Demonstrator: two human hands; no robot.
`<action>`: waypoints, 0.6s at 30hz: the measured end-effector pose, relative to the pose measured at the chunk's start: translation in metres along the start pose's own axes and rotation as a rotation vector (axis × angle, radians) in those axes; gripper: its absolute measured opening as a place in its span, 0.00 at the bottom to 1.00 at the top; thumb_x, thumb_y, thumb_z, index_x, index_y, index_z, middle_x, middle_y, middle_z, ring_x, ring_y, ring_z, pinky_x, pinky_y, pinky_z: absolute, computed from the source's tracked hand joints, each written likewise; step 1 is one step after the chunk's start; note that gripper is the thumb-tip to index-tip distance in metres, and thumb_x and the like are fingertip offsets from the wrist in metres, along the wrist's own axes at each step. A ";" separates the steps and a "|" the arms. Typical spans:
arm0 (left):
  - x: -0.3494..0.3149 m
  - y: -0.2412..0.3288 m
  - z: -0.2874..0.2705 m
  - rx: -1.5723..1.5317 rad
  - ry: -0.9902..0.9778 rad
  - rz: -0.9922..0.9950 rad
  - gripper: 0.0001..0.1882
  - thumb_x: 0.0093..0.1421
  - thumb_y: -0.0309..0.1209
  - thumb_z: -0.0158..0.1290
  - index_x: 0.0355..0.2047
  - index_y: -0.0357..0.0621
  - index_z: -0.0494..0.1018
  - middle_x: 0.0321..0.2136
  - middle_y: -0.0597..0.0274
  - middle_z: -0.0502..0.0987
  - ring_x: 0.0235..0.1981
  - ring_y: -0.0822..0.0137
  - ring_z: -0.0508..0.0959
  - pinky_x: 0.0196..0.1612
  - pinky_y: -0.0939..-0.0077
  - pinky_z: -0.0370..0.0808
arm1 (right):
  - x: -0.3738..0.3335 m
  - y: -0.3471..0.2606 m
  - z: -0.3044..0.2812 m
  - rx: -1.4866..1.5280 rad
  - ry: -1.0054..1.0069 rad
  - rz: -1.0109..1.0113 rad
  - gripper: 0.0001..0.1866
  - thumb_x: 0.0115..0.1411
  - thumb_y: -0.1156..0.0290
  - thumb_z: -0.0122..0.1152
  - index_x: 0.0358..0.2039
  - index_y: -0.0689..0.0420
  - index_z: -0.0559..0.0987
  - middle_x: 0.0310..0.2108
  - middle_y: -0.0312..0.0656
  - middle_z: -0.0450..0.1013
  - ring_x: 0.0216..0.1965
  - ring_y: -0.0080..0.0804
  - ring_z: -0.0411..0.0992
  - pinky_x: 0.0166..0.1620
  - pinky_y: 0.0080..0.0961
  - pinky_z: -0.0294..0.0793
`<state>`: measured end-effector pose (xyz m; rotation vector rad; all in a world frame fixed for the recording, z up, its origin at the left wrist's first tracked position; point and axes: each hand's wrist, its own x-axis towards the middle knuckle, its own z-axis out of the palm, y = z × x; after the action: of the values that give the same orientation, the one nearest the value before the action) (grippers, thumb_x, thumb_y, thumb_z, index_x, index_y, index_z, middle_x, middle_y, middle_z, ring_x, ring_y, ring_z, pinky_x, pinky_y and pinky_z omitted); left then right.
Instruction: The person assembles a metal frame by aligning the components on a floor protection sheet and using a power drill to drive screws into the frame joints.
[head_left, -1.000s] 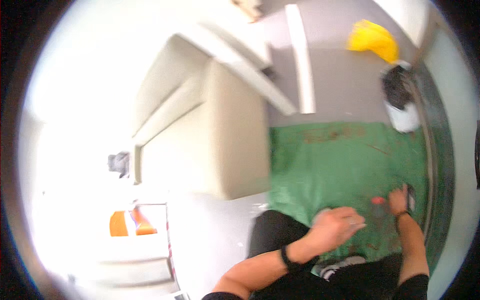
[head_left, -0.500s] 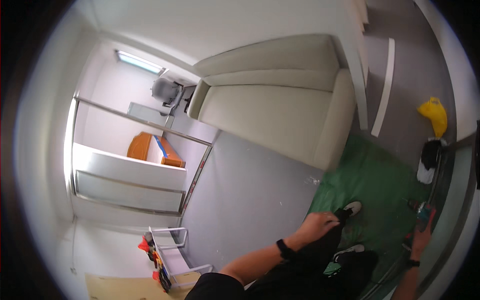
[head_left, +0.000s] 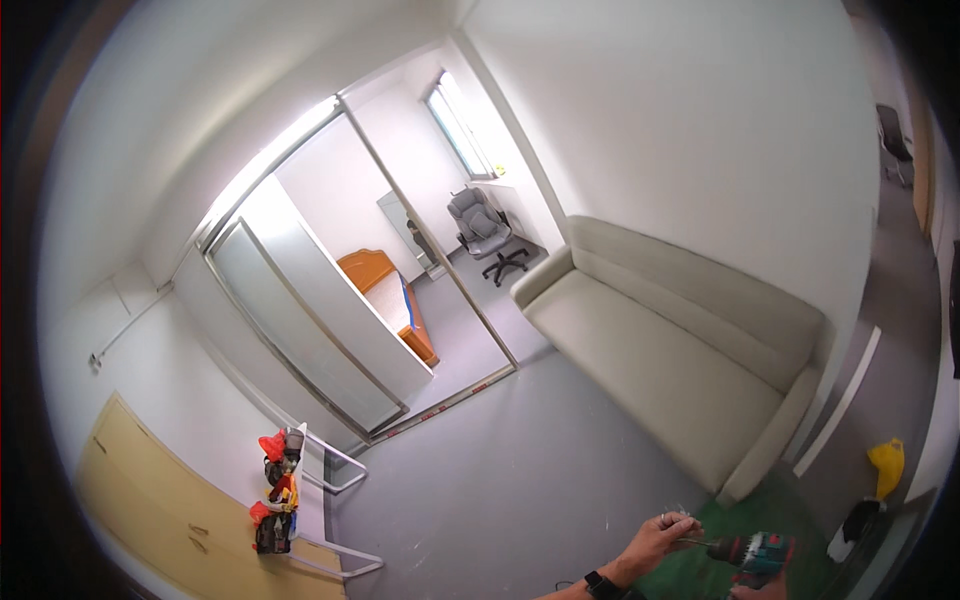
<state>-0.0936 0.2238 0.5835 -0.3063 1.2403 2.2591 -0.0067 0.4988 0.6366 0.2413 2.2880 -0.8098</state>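
Observation:
A teal and black cordless drill [head_left: 766, 552] with red marks is held by the handle in my right hand [head_left: 768, 588], at the lower right. Its thin bit points left towards my left hand [head_left: 660, 537]. The fingers of that hand are pinched together beside the bit's tip. Whether they grip the bit or some small piece, I cannot tell. A dark watch sits on my left wrist. Part of my right hand is cut off by the picture's lower edge.
A beige sofa [head_left: 670, 370] stands along the white wall, near a green floor covering [head_left: 690, 580]. Beyond a metal-framed sliding door [head_left: 310, 330] are a grey office chair [head_left: 480, 225] and a wooden bed [head_left: 385, 290]. A white-legged table [head_left: 345, 570] bears bags. A yellow object [head_left: 886, 467] lies right.
My view has lifted and turned, bringing more of the room in. My hands, wide apart before, have come together, with the drill's bit now at my left fingers.

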 end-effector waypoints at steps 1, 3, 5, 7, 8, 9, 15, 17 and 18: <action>-0.006 0.021 -0.017 0.024 -0.006 0.040 0.11 0.66 0.35 0.50 0.40 0.40 0.73 0.39 0.59 0.78 0.41 0.70 0.78 0.46 0.74 0.76 | 0.001 -0.036 0.012 0.235 0.153 -0.217 0.29 0.53 0.50 0.61 0.46 0.60 0.74 0.42 0.51 0.72 0.44 0.42 0.70 0.48 0.41 0.69; -0.022 0.059 -0.054 0.016 0.012 0.097 0.10 0.66 0.35 0.49 0.40 0.41 0.73 0.39 0.59 0.78 0.41 0.69 0.78 0.46 0.73 0.76 | 0.020 -0.097 0.035 0.466 0.309 -0.445 0.28 0.53 0.50 0.62 0.45 0.60 0.75 0.38 0.51 0.73 0.39 0.40 0.72 0.46 0.40 0.69; -0.037 0.097 -0.089 0.003 0.033 0.144 0.09 0.66 0.34 0.49 0.39 0.42 0.73 0.39 0.58 0.78 0.40 0.68 0.78 0.46 0.73 0.76 | 0.055 -0.153 0.048 0.620 0.288 -0.825 0.27 0.51 0.46 0.66 0.42 0.54 0.79 0.34 0.51 0.76 0.38 0.35 0.74 0.48 0.42 0.69; -0.052 0.142 -0.127 -0.113 -0.030 0.373 0.07 0.67 0.32 0.48 0.38 0.44 0.73 0.38 0.57 0.79 0.41 0.65 0.79 0.45 0.70 0.77 | 0.066 -0.217 0.059 0.802 0.192 -0.805 0.24 0.46 0.63 0.65 0.45 0.56 0.77 0.36 0.45 0.76 0.36 0.32 0.74 0.44 0.36 0.73; -0.057 0.164 -0.140 -0.115 -0.027 0.368 0.07 0.67 0.32 0.48 0.38 0.44 0.73 0.38 0.57 0.79 0.41 0.65 0.79 0.45 0.70 0.77 | 0.077 -0.245 0.064 0.992 0.102 -0.766 0.28 0.41 0.80 0.64 0.48 0.58 0.74 0.37 0.38 0.76 0.33 0.28 0.75 0.40 0.30 0.76; -0.069 0.187 -0.152 -0.162 0.051 0.441 0.07 0.67 0.32 0.48 0.38 0.42 0.73 0.38 0.58 0.78 0.40 0.66 0.79 0.44 0.71 0.77 | 0.107 -0.255 0.067 0.683 0.138 -0.916 0.23 0.42 0.79 0.64 0.44 0.58 0.76 0.34 0.38 0.76 0.36 0.27 0.75 0.41 0.29 0.76; -0.093 0.273 -0.220 -0.186 0.139 0.582 0.07 0.67 0.30 0.47 0.38 0.41 0.72 0.39 0.55 0.78 0.44 0.63 0.79 0.43 0.71 0.78 | 0.154 -0.370 0.083 0.623 -0.039 -0.927 0.17 0.45 0.77 0.65 0.39 0.59 0.76 0.33 0.35 0.74 0.37 0.25 0.72 0.45 0.27 0.72; -0.090 0.288 -0.236 -0.205 0.290 0.596 0.07 0.67 0.30 0.47 0.38 0.40 0.73 0.39 0.54 0.79 0.42 0.62 0.79 0.42 0.71 0.78 | 0.177 -0.400 0.084 0.606 -0.074 -0.936 0.18 0.45 0.78 0.65 0.40 0.59 0.76 0.33 0.35 0.74 0.37 0.25 0.72 0.45 0.27 0.72; -0.087 0.301 -0.245 -0.208 0.294 0.587 0.07 0.67 0.30 0.47 0.38 0.40 0.73 0.39 0.54 0.79 0.42 0.62 0.79 0.42 0.71 0.78 | 0.185 -0.421 0.083 0.588 -0.141 -0.952 0.19 0.46 0.77 0.66 0.41 0.58 0.75 0.34 0.35 0.73 0.38 0.25 0.72 0.45 0.28 0.72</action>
<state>-0.2031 -0.1401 0.7004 -0.4027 1.3752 2.9414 -0.2587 0.1067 0.6710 -0.6877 1.9078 -1.8912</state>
